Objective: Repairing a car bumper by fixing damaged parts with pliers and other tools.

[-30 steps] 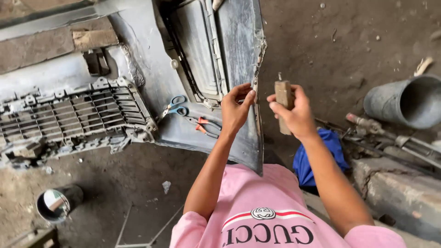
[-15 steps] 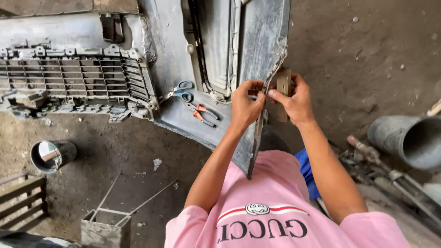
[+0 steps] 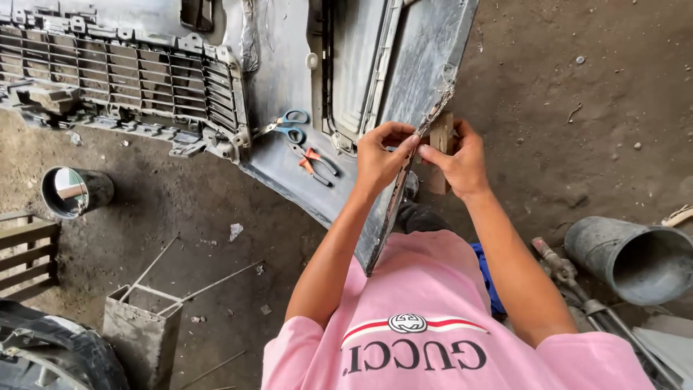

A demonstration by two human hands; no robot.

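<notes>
Outdoors, grey bumper (image 3: 426, 65) over dirt floor (image 3: 577, 130)

No packages, labels, signs or screens show anywhere in this dirt-floored workshop view.

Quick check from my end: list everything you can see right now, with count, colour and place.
bumper: one, grey, lying on the floor, its torn edge between the hands
grille: one, grey, in the bumper, upper left
scissors: one, blue handles, on the bumper
pliers: one, orange handles, on the bumper below the scissors
block: one, brown, behind the torn edge at the right hand
can: one, dark, on the floor, left
pipe: one, grey, on the floor, right
box: one, grey, open, lower left
left hand: pinching the torn edge
right hand: at the edge, touching the block
</notes>
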